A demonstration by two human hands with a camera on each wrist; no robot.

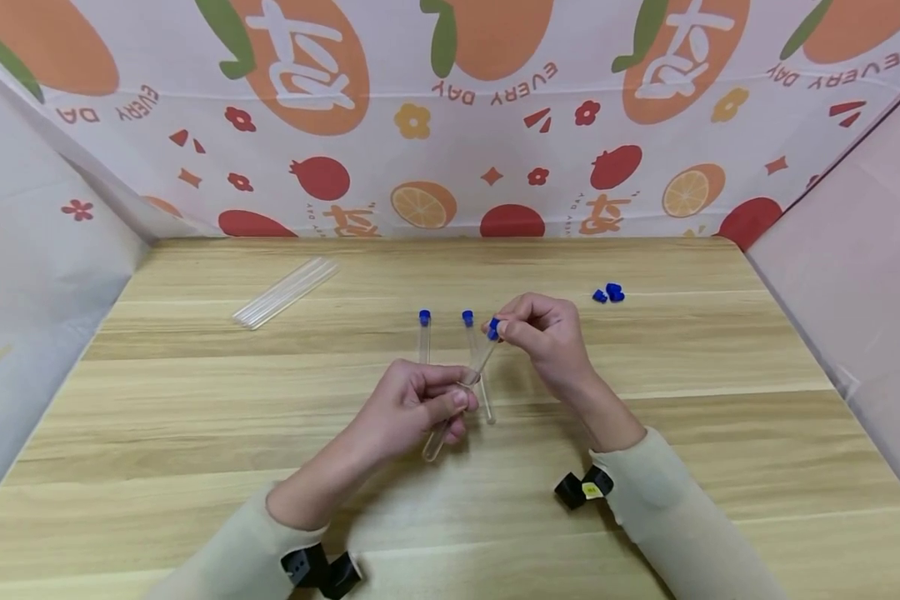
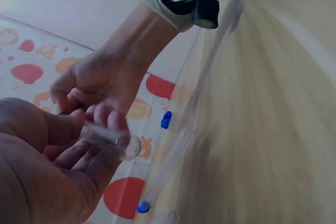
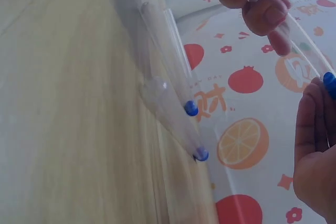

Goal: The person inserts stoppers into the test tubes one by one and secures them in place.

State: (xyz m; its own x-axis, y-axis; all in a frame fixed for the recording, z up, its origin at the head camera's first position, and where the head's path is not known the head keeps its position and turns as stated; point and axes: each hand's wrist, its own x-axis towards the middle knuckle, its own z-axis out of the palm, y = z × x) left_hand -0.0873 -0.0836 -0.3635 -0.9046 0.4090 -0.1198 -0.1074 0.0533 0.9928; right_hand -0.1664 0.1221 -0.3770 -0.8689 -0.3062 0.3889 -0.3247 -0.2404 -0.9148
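Observation:
My left hand (image 1: 412,408) grips a clear test tube (image 1: 435,442) around its middle, and the tube's rounded end points down toward me. At the upper end, my right hand (image 1: 551,340) pinches a blue cap (image 1: 493,327) between thumb and fingers. That cap is at the tube's mouth; how deep it sits cannot be told. In the right wrist view the blue cap (image 3: 329,84) is partly cut off by the frame edge. Just beyond the left hand lie two capped tubes, one with a left blue cap (image 1: 424,317), the other with a right blue cap (image 1: 468,317).
A bundle of several clear tubes (image 1: 285,293) lies at the back left of the wooden table (image 1: 195,467). A few loose blue caps (image 1: 613,292) are at the back right. A fruit-printed cloth (image 1: 495,150) rises behind the table's far edge.

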